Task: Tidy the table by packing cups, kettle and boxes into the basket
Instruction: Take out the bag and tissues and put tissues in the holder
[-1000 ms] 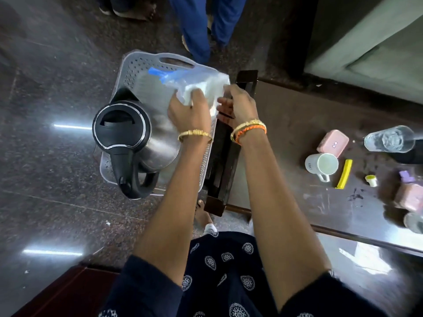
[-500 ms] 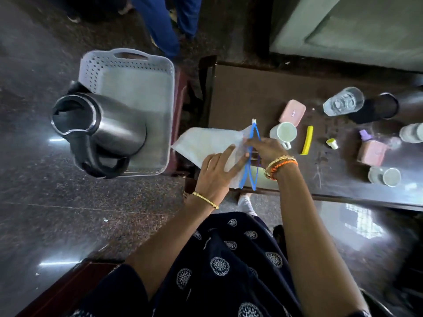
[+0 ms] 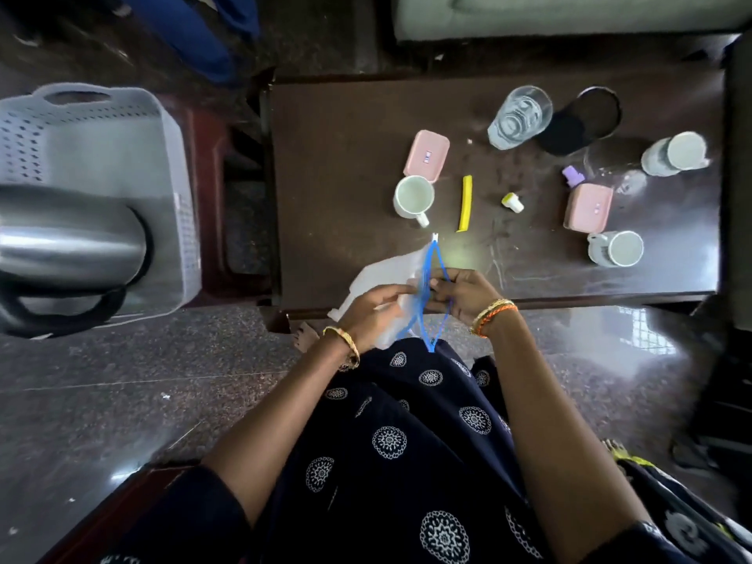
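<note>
Both my hands hold a clear zip bag (image 3: pixel 382 278) with a blue zipper rim over the near edge of the dark table (image 3: pixel 346 156). My left hand (image 3: pixel 372 315) grips one side of the bag's mouth, my right hand (image 3: pixel 460 295) pinches the other, and the mouth gapes. A steel kettle (image 3: pixel 69 246) lies in the white basket (image 3: pixel 101 128) at the left. On the table stand three white cups (image 3: pixel 413 197) (image 3: pixel 616 248) (image 3: pixel 675 153) and two pink boxes (image 3: pixel 426 154) (image 3: pixel 588 207).
A clear glass (image 3: pixel 519 116), a dark round lid (image 3: pixel 598 111), a yellow clip (image 3: pixel 465 203), a small yellow-capped piece (image 3: pixel 512 202) and a purple piece (image 3: pixel 573 175) also lie on the table. Another person's blue trouser legs (image 3: pixel 195 34) are at the far side. The basket rests on a red stool.
The bag came away from the basket to the table's near edge, and my hands have pulled its blue mouth wider. The view swung right, so the basket and kettle now sit at the far left.
</note>
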Tool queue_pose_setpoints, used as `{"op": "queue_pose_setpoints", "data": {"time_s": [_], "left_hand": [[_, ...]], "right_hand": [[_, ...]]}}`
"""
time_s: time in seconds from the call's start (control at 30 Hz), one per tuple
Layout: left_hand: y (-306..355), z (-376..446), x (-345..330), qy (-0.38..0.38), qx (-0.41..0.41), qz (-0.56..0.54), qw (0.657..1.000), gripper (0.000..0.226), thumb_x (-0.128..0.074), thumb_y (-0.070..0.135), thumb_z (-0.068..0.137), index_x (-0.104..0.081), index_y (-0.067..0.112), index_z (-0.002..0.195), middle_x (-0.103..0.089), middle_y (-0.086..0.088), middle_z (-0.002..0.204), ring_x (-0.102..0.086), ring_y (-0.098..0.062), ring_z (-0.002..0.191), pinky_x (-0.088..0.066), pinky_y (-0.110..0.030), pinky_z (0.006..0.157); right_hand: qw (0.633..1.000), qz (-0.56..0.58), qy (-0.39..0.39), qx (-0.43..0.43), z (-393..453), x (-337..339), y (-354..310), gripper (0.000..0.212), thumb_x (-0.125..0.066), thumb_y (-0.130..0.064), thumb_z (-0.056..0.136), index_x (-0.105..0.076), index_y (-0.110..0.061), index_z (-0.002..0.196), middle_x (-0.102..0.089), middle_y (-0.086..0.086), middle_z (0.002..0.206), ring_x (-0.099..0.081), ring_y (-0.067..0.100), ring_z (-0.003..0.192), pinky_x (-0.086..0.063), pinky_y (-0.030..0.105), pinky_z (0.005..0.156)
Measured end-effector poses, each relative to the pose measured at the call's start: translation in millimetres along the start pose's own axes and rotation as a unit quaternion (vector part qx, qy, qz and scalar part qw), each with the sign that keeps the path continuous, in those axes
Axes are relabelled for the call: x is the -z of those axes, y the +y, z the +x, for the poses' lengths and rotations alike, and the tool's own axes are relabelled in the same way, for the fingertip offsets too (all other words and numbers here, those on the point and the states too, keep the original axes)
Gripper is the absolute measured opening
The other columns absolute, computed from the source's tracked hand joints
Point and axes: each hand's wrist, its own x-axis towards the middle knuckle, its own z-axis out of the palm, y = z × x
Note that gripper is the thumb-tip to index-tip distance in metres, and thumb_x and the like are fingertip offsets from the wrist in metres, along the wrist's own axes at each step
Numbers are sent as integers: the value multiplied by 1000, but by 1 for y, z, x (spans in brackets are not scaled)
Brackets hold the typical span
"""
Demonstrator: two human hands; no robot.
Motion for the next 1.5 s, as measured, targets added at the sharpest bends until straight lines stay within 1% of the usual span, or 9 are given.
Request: {"op": "queue_pose_setpoints", "data": {"time_s": [0.17,0.27,0.37,0.5,0.7,0.97,1.27,1.4,1.5], "left_hand": [[41,45,-36,53,77,-69,993,24,-40,29,93,-62,21,99,-68,-4,112,-66,-13,94,-46,-15,68],[51,60,-56,105,62,-39,992,26,-54,48,86,-58,23,87,-70,0,87,-66,1,64,-40,-4,43],[55,69,-69,134,40,3,990,21,-69,36,80,-55,22,73,-65,2,70,-64,-3,53,-41,-6,40],[55,76,-77,144,27,50,988,23,-66,16,84,-55,14,64,-66,-14,77,-68,-22,65,-46,-13,44],[59,78,-86,147,41,-64,986,28,-50,3,91,-53,11,64,-58,-6,71,-65,-4,46,-54,-17,49],[72,84,-109,171,92,-205,959,22,-46,3,94,-60,-4,109,-65,-10,78,-67,-4,50,-57,-20,61],[88,117,-146,234,112,-199,945,20,-47,1,91,-64,4,81,-69,-5,66,-66,-9,55,-58,-21,62],[92,123,-162,265,101,-111,952,19,-48,7,90,-64,-1,81,-69,-21,85,-68,-27,71,-59,-40,77],[87,124,-164,344,68,80,933,21,-56,12,83,-62,-4,72,-66,-29,76,-62,-42,74,-51,-40,68]], "right_hand": [[999,0,49,15,-11,49,-16,9,-56,4,89,-61,-3,91,-67,-3,51,-64,9,44,-58,27,49],[998,17,51,21,-13,64,-16,9,-61,0,86,-64,-8,84,-69,-4,55,-66,9,49,-60,27,55],[997,28,63,42,-11,72,-9,12,-62,1,86,-65,-10,81,-70,-5,55,-67,7,51,-59,26,60],[991,-3,107,78,-10,77,1,14,-69,-1,81,-67,-13,74,-70,-6,54,-64,6,49,-59,22,55],[985,53,116,115,-6,87,5,13,-65,-9,86,-67,-13,74,-66,-1,60,-60,12,56,-54,27,63],[952,-182,118,215,-3,114,-8,22,-71,-14,82,-70,0,100,-62,-4,72,-55,-3,60,-46,10,59],[974,-174,50,138,18,160,-33,22,-66,-11,86,-67,7,97,-67,0,68,-62,5,63,-56,19,61],[917,-349,88,172,23,174,-38,7,-66,-17,83,-69,-13,77,-65,-2,74,-59,12,71,-43,15,61],[893,-345,190,217,26,183,-40,6,-63,-12,77,-62,-13,70,-61,0,67,-54,17,66,-35,18,56]]}}
